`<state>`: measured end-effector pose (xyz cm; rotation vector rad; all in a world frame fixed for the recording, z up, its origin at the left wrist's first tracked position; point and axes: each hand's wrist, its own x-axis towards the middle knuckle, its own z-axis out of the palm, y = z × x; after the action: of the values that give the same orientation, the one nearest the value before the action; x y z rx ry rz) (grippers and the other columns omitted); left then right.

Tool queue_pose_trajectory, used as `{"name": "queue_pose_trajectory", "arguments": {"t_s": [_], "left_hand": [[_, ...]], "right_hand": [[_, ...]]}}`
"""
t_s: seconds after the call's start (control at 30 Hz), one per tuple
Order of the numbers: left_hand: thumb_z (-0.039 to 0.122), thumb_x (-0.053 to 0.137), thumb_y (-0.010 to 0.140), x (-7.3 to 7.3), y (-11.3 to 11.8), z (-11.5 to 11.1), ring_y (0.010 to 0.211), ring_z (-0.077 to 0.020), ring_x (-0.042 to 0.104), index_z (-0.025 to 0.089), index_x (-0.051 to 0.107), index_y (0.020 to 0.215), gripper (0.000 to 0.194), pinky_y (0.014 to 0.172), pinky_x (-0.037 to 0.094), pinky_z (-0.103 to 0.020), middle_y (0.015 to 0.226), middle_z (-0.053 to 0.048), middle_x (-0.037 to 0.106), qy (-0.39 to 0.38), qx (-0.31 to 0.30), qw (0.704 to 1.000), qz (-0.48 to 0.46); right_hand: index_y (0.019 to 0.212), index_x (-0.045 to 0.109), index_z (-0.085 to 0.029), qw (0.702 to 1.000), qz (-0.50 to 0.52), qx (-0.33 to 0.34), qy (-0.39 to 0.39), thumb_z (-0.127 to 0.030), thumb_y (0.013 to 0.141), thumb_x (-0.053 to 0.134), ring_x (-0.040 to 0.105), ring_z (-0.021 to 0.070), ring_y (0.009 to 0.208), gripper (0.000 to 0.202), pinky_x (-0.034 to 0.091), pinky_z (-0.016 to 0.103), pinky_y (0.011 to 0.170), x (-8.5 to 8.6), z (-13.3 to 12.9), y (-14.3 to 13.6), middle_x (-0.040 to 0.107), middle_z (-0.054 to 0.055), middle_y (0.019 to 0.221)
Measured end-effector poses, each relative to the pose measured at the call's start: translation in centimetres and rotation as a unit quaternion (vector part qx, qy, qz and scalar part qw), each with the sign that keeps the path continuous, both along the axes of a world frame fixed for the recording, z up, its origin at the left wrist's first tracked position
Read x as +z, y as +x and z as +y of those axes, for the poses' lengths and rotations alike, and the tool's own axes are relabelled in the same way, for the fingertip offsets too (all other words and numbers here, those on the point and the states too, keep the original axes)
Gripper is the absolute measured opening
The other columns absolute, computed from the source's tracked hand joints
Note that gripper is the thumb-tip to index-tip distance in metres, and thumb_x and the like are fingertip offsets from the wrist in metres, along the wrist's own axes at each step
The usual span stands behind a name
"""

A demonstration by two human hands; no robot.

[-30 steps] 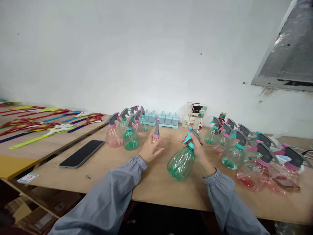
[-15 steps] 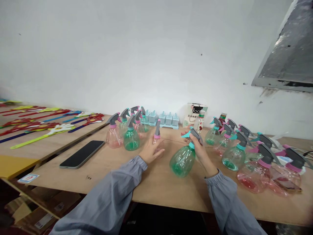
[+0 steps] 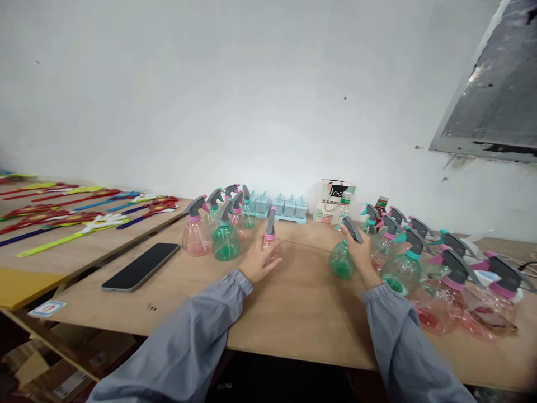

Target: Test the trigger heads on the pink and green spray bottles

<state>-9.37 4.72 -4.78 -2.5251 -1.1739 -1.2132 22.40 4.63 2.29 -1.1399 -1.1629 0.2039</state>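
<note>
At the table's middle, my left hand (image 3: 257, 262) is closed around the body of a pink spray bottle (image 3: 269, 238). That bottle stands upright, and its lower part is partly hidden behind my fingers. My right hand (image 3: 359, 252) grips a green spray bottle (image 3: 342, 262) at its grey head and neck, right beside the group on the right. Whether this bottle's base touches the table I cannot tell. Left of my left hand stands another green spray bottle (image 3: 225, 242) among several pink and green ones. More spray bottles, such as a large pink one (image 3: 436, 305), crowd the right side.
A black phone (image 3: 141, 267) lies on the wooden table at the left. Light-blue popsicle moulds (image 3: 289, 209), a printed box (image 3: 327, 201) and small capped bottles stand by the wall. Colourful hand-shaped clappers (image 3: 103, 222) cover the neighbouring table.
My right hand has carried the green spray bottle rightward and farther back, turning it more upright. My left hand has stayed at the pink spray bottle.
</note>
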Motion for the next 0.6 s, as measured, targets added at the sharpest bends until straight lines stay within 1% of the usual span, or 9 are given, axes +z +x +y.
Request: {"name": "queue_pose_trajectory", "arguments": {"t_s": [0.1, 0.2, 0.27, 0.33, 0.37, 0.43, 0.5, 0.6], "left_hand": [[0.043, 0.057, 0.095, 0.0, -0.1, 0.1, 0.128, -0.0355, 0.050, 0.023, 0.053, 0.140, 0.050, 0.107, 0.047, -0.056, 0.137, -0.017, 0.039, 0.003, -0.001, 1.000, 0.002], [0.042, 0.057, 0.095, 0.0, -0.2, 0.1, 0.129, -0.0351, 0.049, 0.023, 0.052, 0.141, 0.050, 0.109, 0.046, -0.056, 0.138, -0.016, 0.039, 0.005, -0.005, 1.000, 0.004], [0.040, 0.057, 0.095, 0.0, -0.2, 0.1, 0.129, -0.0348, 0.050, 0.022, 0.052, 0.142, 0.050, 0.109, 0.046, -0.055, 0.138, -0.016, 0.039, 0.005, -0.009, 1.000, 0.008], [0.040, 0.058, 0.095, 0.0, -0.2, 0.0, 0.128, -0.0345, 0.050, 0.022, 0.052, 0.142, 0.050, 0.109, 0.046, -0.055, 0.138, -0.017, 0.039, 0.004, -0.011, 1.000, 0.011], [0.040, 0.058, 0.095, 0.0, -0.2, 0.0, 0.127, -0.0343, 0.051, 0.023, 0.052, 0.142, 0.050, 0.108, 0.046, -0.055, 0.137, -0.017, 0.039, 0.004, -0.010, 1.000, 0.012], [0.039, 0.059, 0.094, 0.1, -0.1, -0.1, 0.126, -0.0346, 0.051, 0.023, 0.052, 0.141, 0.050, 0.107, 0.047, -0.055, 0.138, -0.017, 0.038, 0.001, -0.006, 1.000, 0.012], [0.039, 0.059, 0.094, 0.1, -0.1, -0.1, 0.127, -0.0353, 0.051, 0.023, 0.053, 0.141, 0.050, 0.107, 0.047, -0.055, 0.138, -0.017, 0.038, -0.001, -0.006, 1.000, 0.013], [0.039, 0.058, 0.094, 0.2, -0.1, -0.1, 0.128, -0.0360, 0.051, 0.023, 0.052, 0.142, 0.050, 0.107, 0.047, -0.056, 0.139, -0.018, 0.036, -0.003, -0.008, 1.000, 0.013]], "right_hand": [[0.087, 0.067, -0.018, 0.999, -0.017, -0.030, 0.013, -0.065, 0.067, 0.072, 0.058, 0.0220, 0.076, 0.052, 0.049, 0.039, 0.076, -1.0, 1.7, 1.6, 0.064, 0.002, 0.073], [0.112, 0.061, -0.015, 0.995, -0.066, -0.079, -0.006, -0.072, 0.063, 0.071, 0.063, 0.0281, 0.091, 0.076, 0.050, 0.045, 0.086, -2.4, 2.2, 2.5, 0.069, 0.012, 0.098], [0.127, 0.050, -0.011, 0.986, -0.110, -0.124, -0.020, -0.079, 0.060, 0.070, 0.061, 0.0338, 0.105, 0.097, 0.047, 0.049, 0.093, -3.7, 1.8, 3.0, 0.064, 0.021, 0.117], [0.134, 0.042, -0.008, 0.973, -0.155, -0.168, -0.035, -0.086, 0.056, 0.066, 0.056, 0.0394, 0.118, 0.113, 0.044, 0.053, 0.099, -5.3, 0.9, 3.5, 0.055, 0.028, 0.129], [0.135, 0.040, -0.007, 0.966, -0.176, -0.182, -0.046, -0.090, 0.055, 0.064, 0.053, 0.0414, 0.121, 0.118, 0.042, 0.055, 0.101, -6.1, 0.4, 3.8, 0.052, 0.030, 0.132], [0.135, 0.041, -0.007, 0.957, -0.210, -0.184, -0.077, -0.093, 0.055, 0.059, 0.050, 0.0431, 0.124, 0.118, 0.039, 0.056, 0.103, -7.6, -0.3, 4.5, 0.052, 0.030, 0.132], [0.133, 0.043, -0.009, 0.954, -0.232, -0.161, -0.101, -0.093, 0.060, 0.054, 0.050, 0.0425, 0.125, 0.113, 0.039, 0.055, 0.104, -8.4, -0.4, 5.0, 0.053, 0.028, 0.130], [0.135, 0.044, -0.007, 0.953, -0.244, -0.137, -0.121, -0.089, 0.066, 0.051, 0.047, 0.0416, 0.128, 0.108, 0.038, 0.052, 0.106, -8.5, 0.9, 5.2, 0.052, 0.029, 0.132]]}}
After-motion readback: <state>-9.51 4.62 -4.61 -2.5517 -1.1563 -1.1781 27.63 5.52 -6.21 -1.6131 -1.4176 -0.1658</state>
